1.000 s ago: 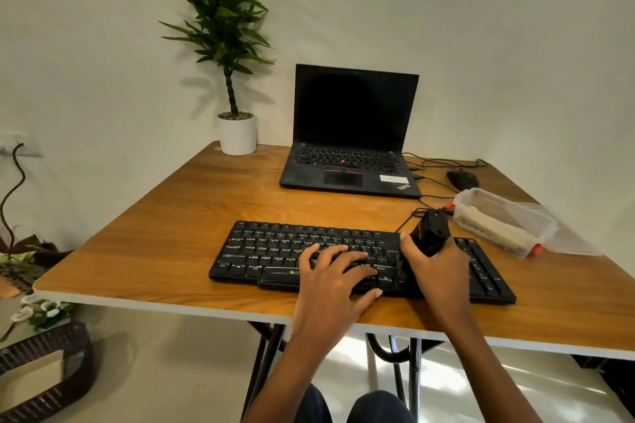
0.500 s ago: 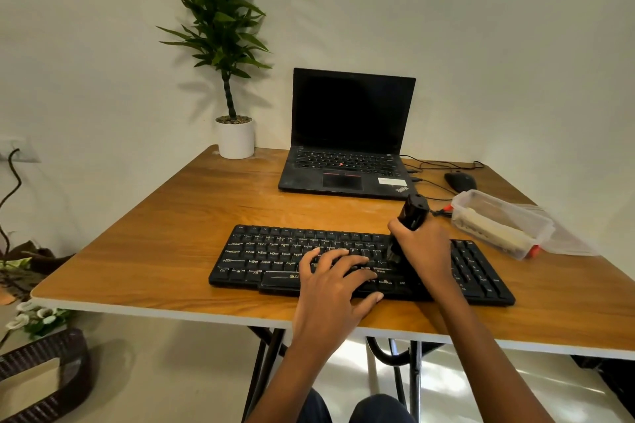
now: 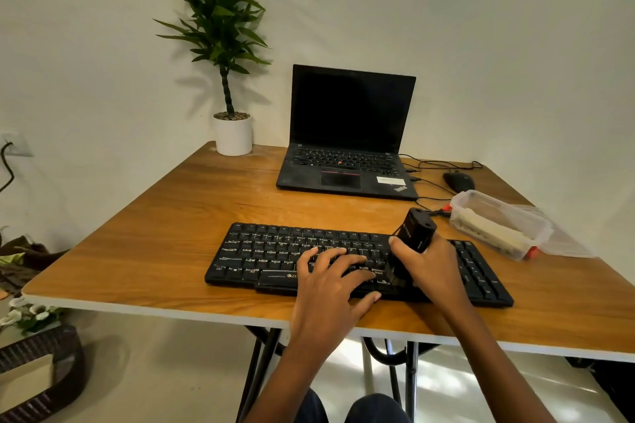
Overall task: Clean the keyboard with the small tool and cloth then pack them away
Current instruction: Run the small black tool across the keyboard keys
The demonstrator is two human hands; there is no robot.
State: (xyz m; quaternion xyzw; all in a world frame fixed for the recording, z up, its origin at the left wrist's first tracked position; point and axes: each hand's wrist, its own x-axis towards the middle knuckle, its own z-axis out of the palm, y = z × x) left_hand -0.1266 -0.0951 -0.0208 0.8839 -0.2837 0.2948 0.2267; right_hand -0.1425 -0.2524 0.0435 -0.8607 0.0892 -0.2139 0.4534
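A black keyboard [image 3: 271, 251] lies near the front edge of the wooden table [image 3: 171, 237]. My left hand [image 3: 330, 288] rests on its keys with the fingers spread. My right hand [image 3: 429, 268] grips a small black tool [image 3: 414, 230], a boxy handheld device, held upright over the right part of the keyboard. The tool's lower end is hidden by my fingers. A clear plastic container [image 3: 498, 223] stands to the right of the keyboard with a pale cloth inside.
An open black laptop [image 3: 347, 134] sits at the back centre, with cables and a black mouse [image 3: 458, 181] to its right. A potted plant [image 3: 232, 132] stands at the back left. The container's clear lid [image 3: 563, 244] lies beside the container.
My right hand with the tool moved left and farther back over the keys, then came back to the right and nearer. My left hand stayed on the keyboard.
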